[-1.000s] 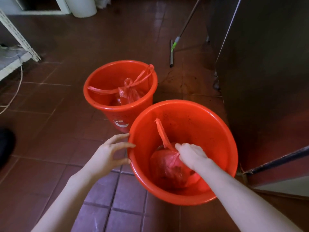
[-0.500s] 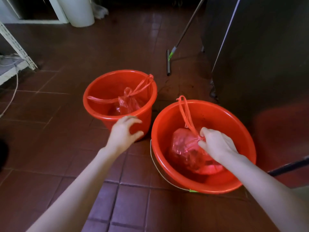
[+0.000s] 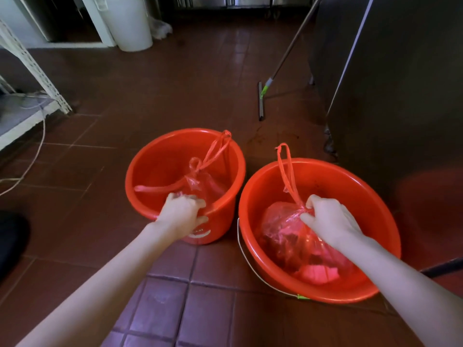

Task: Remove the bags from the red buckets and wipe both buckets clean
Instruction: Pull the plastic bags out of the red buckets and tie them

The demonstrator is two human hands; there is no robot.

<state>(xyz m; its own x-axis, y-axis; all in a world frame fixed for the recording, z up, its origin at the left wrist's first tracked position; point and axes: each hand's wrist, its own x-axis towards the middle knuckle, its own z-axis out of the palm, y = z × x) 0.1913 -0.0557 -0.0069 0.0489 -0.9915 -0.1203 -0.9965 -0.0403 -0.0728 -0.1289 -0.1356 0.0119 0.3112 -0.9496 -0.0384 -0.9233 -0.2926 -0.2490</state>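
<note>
My left hand (image 3: 181, 216) clamps fingers over the left bucket's (image 3: 162, 159) near rim, left bag (image 3: 200, 181) inside; my right hand (image 3: 330, 219) pinches the right bag's (image 3: 283, 229) knot, inside the right bucket (image 3: 350, 191).

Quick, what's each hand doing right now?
Left hand: grips the left bucket at its rim.
Right hand: pinches the right bag at its knot.

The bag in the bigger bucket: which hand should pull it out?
Probably the right hand: it pinches that bag at its tied neck, while the left hand grips the other bucket by its rim.
</note>
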